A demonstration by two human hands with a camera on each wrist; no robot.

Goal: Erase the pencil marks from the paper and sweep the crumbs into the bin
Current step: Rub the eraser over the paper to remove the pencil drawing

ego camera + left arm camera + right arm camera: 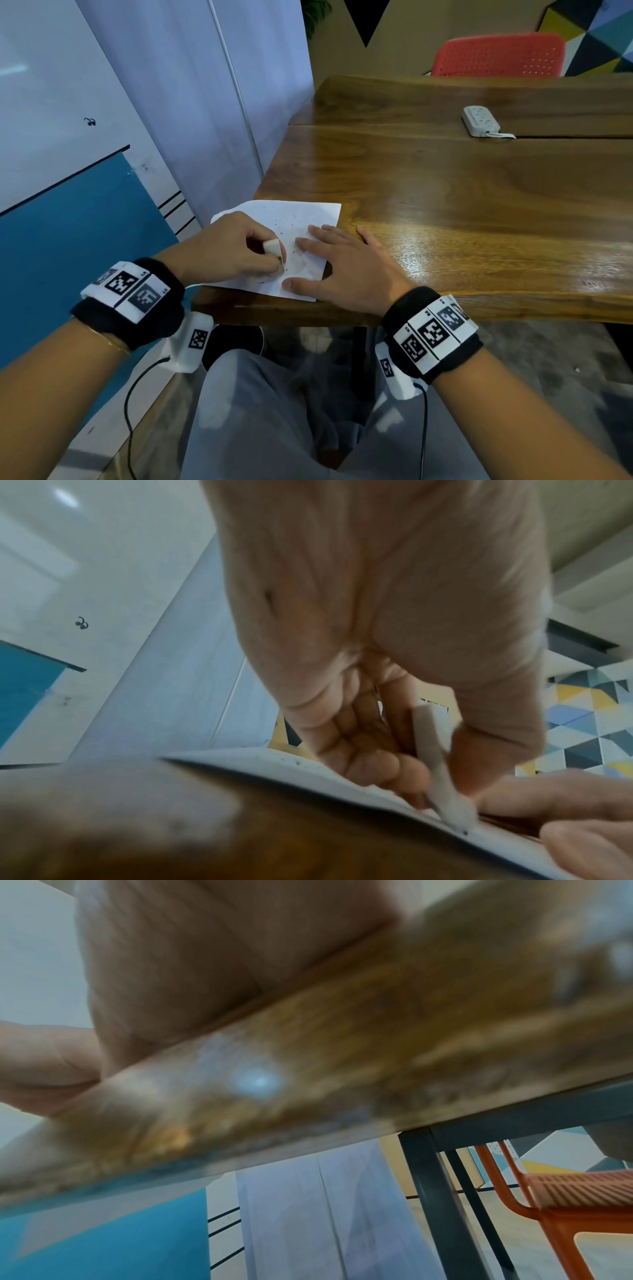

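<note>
A white sheet of paper (301, 216) lies at the near left corner of the wooden table (445, 205), with small dark eraser crumbs (286, 224) scattered over it. My left hand (236, 248) pinches a white eraser (273, 247) and holds its lower end down on the paper. The left wrist view shows the eraser (435, 753) between thumb and fingers, its tip on the paper (260, 758). My right hand (337, 263) lies flat with straight, spread fingers on the sheet's right part. No bin is in view.
A white power strip (479, 121) lies at the far right of the table. A red chair (496, 54) stands behind the table, and under it are dark metal legs (441, 1204). A white and blue wall (102, 137) runs close on the left.
</note>
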